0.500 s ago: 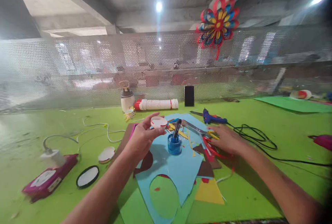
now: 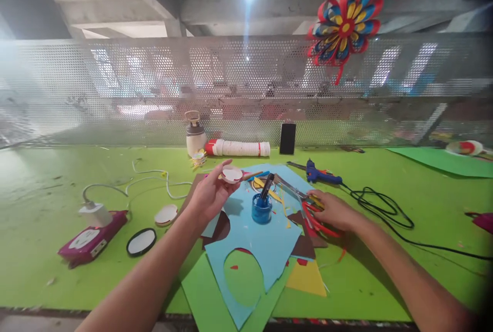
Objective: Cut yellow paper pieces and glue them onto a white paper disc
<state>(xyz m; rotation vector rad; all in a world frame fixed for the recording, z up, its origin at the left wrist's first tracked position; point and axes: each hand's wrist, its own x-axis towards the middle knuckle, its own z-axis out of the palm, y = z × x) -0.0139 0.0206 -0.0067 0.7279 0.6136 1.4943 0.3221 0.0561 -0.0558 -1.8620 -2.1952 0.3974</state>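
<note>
My left hand holds a small, shallow white round cap with red marks on its rim, pinched between thumb and fingers above the paper. On the right, my right hand has its fingers around the handles of the scissors, which lie with blades toward the middle; yellow and red handle parts show at the fingers. Between my hands stands a blue jar with a black marker leaning in it. Under it lies light blue paper with an oval hole cut out.
A blue glue gun with a black cord lies beyond my right hand. To the left are a purple power strip, a black-rimmed disc and a white disc. A spray bottle, white tube and phone stand behind.
The view has turned slightly left and down. My left hand has shifted a little left with the cap, away from the jar. My right hand stays at the scissors' handles.
</note>
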